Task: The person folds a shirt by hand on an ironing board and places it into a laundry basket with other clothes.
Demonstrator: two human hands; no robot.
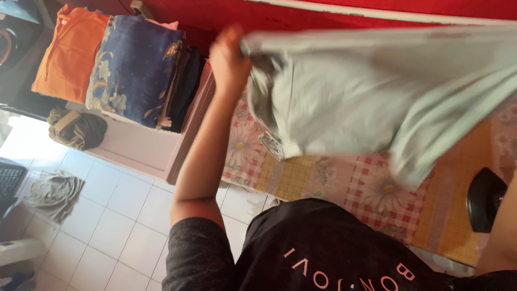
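My left hand (229,59) is raised and shut on one end of a pale grey-green garment (366,97). The garment is spread out in the air, blurred, above a table covered with a floral checked cloth (371,188). Only the forearm of my right arm (501,237) shows at the right edge. It runs up toward the garment's other end, and the hand itself is out of sight. I wear a black T-shirt (323,248).
A black iron-like object (484,198) sits on the table's right side. To the left, a white shelf (134,148) carries folded stacks: orange (70,51), blue floral (134,67) and dark clothes. Olive cloths (54,191) lie on the white tiled floor. A red wall (215,13) is behind.
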